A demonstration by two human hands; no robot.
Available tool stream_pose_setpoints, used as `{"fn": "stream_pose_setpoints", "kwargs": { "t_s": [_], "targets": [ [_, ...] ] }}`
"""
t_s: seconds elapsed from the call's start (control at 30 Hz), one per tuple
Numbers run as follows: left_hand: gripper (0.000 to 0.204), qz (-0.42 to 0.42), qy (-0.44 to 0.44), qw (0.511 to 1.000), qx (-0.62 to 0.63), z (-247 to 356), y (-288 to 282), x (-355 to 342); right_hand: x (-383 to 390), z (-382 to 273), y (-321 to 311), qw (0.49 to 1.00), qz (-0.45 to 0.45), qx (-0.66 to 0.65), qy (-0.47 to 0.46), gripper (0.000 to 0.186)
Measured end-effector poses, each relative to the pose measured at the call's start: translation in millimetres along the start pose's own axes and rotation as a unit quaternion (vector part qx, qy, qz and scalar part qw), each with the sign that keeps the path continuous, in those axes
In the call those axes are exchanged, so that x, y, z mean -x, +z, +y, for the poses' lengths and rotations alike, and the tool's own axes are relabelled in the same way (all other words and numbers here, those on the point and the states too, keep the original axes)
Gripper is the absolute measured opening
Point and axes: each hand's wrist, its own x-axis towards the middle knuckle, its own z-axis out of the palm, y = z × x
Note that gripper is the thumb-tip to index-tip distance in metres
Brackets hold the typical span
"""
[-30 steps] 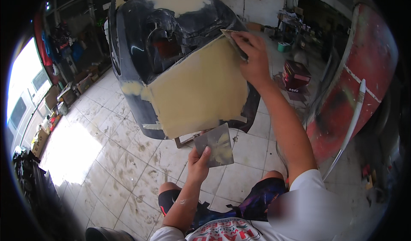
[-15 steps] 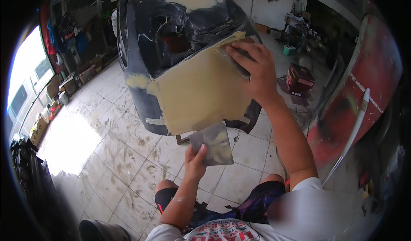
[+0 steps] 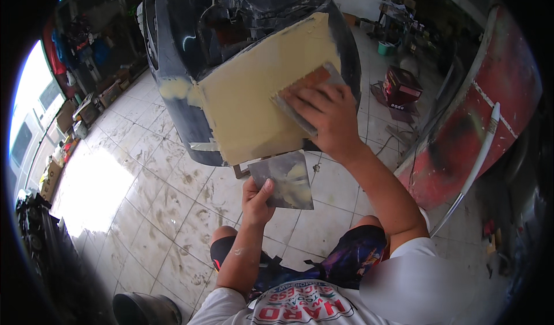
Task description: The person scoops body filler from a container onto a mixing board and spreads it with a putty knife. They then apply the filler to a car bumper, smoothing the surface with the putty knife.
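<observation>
A dark car bumper (image 3: 190,132) stands in front of me, its near face spread with a wide layer of tan body filler (image 3: 242,114). My right hand (image 3: 334,120) grips a flat filler spreader (image 3: 304,119), grey with an orange-brown patch, and its edge lies against the right part of the filler. Below the bumper, my left hand (image 3: 258,201) pinches a square grey metal plate (image 3: 283,181) between thumb and fingers. Smears of tan filler cover part of that plate. A smaller filler patch (image 3: 175,88) sits on the bumper's left side.
A red painted panel (image 3: 444,158) with a white-handled tool (image 3: 482,146) leaning on it stands at the right. A dark red box (image 3: 402,85) is on the tiled floor (image 3: 167,192) beyond the bumper. A black bucket (image 3: 147,309) stands at lower left, boxes (image 3: 111,94) along the left wall.
My right hand has drawn the spreader down and toward the left, from the filler's upper right edge. The bumper sits higher in view. My left hand still holds the plate.
</observation>
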Motion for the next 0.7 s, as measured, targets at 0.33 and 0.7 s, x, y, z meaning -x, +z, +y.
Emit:
{"fn": "stream_pose_setpoints", "kwargs": {
  "t_s": [0.33,0.7],
  "targets": [
    [0.034,0.037,0.02,0.999,0.003,0,-10,3,108,-41,8,0.993,-0.066,-0.029,0.089,0.058],
    [0.03,0.205,-0.054,0.975,-0.073,-45,46,44,210,-98,-21,0.897,-0.06,-0.405,0.168,0.076]
  ]
}}
